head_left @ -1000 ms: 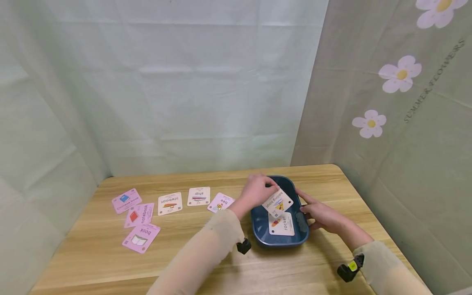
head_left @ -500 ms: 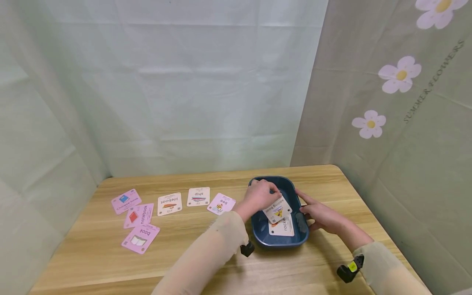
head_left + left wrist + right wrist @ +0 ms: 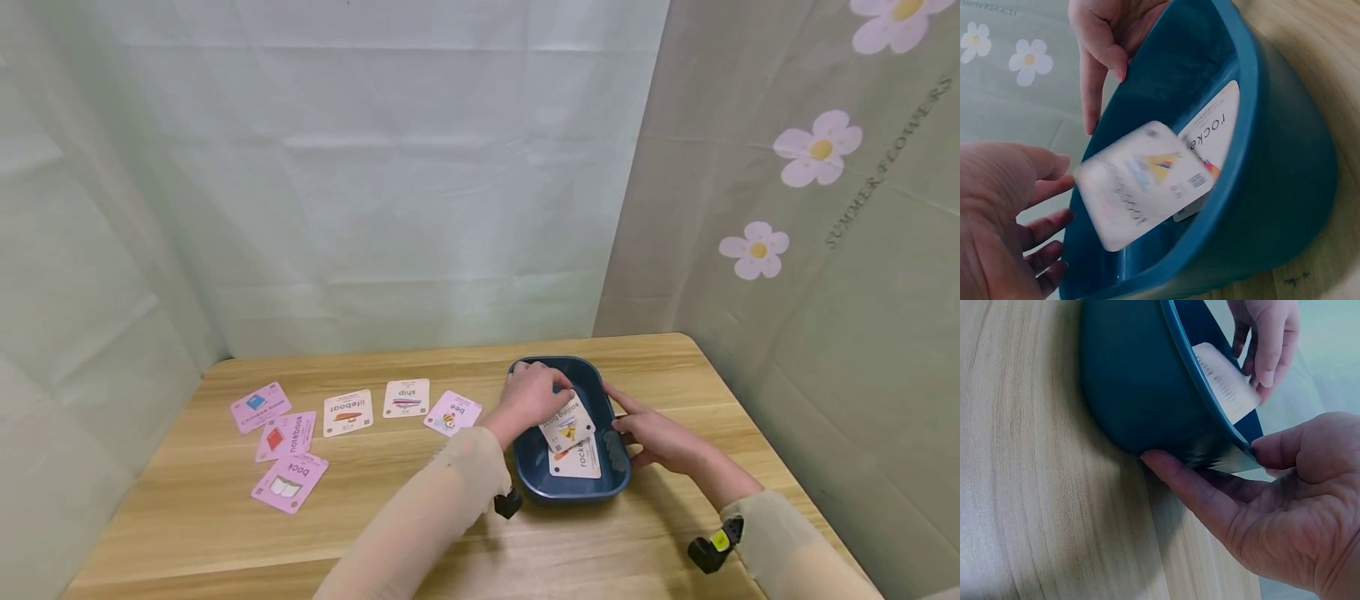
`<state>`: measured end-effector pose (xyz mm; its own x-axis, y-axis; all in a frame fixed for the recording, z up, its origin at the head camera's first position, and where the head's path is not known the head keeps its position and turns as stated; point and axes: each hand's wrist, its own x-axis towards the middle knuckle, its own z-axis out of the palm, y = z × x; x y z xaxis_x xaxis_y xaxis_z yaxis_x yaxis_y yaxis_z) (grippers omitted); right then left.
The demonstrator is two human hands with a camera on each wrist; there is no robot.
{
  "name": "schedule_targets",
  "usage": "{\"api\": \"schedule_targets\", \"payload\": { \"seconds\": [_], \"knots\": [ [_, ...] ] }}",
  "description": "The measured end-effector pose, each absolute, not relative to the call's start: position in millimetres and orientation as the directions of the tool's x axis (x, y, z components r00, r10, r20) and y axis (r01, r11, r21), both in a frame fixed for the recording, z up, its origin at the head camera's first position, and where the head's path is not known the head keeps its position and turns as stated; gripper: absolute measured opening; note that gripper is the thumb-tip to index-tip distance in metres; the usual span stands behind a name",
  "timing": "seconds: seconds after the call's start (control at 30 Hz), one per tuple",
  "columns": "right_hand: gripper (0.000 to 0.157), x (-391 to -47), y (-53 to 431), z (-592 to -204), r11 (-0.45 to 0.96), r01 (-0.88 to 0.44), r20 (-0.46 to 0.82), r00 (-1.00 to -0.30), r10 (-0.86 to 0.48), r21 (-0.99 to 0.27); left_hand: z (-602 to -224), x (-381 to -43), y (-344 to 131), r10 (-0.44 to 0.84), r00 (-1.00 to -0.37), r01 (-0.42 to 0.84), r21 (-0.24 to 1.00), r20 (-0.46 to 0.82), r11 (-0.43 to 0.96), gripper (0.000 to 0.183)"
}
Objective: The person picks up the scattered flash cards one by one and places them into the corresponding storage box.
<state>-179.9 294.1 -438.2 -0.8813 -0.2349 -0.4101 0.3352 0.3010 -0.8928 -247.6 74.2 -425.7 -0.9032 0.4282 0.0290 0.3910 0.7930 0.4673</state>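
Observation:
My left hand [image 3: 531, 393] is over the dark blue plastic bin [image 3: 517, 467], its thumb and index fingertips at one corner of the sailing boat card [image 3: 567, 425]. This card slants inside the bin and looks blurred in the left wrist view. Partly beneath it lies the rocket card [image 3: 1217, 125] on the bin's floor. At the bin's right side, my right hand [image 3: 660, 437] holds the wall; in the right wrist view the thumb is on the rim and a finger reaches along the outside, low down.
Left of the bin lie the bee card [image 3: 452, 413], ship card [image 3: 407, 398] and lifeboat card [image 3: 348, 413]. Farther left are the pink Chinese book [image 3: 260, 407], notebook [image 3: 286, 435] and book [image 3: 289, 482] cards. Curtains [image 3: 420, 183] enclose the wooden table [image 3: 225, 533].
Over the last second, the left hand and sailing boat card have shifted slightly nearer me, so the card covers more of the rocket card. The right hand stays at the bin.

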Motion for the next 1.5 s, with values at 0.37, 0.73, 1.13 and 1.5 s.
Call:
{"api": "schedule_targets", "payload": {
  "seconds": [0.37, 0.73, 1.13, 1.5],
  "knots": [
    [0.070, -181.2, 294.3, -437.4, 0.297, 0.334, -0.407, -0.883, -0.234, -0.895, -422.6, -251.6, 65.7, 0.465, -0.879, 0.451, 0.509, 0.107, 0.734, 0.044],
    [0.072, -176.6, 292.4, -439.8, 0.299, 0.331, -0.405, -0.885, -0.231, -0.895, -404.1, -250.4, 47.3, 0.484, -0.838, 0.534, 0.570, 0.254, 0.624, 0.055],
    [0.072, -178.9, 292.0, -438.7, 0.328, 0.332, -0.410, -0.889, -0.205, -0.884, -377.4, -252.2, 15.1, 0.506, -0.784, 0.614, 0.565, 0.359, 0.551, 0.056],
    [0.073, -177.4, 290.7, -439.3, 0.313, 0.338, -0.412, -0.887, -0.210, -0.888, -353.3, -248.3, -7.0, 0.487, -0.760, 0.646, 0.579, 0.430, 0.497, 0.054]
  ]
}}
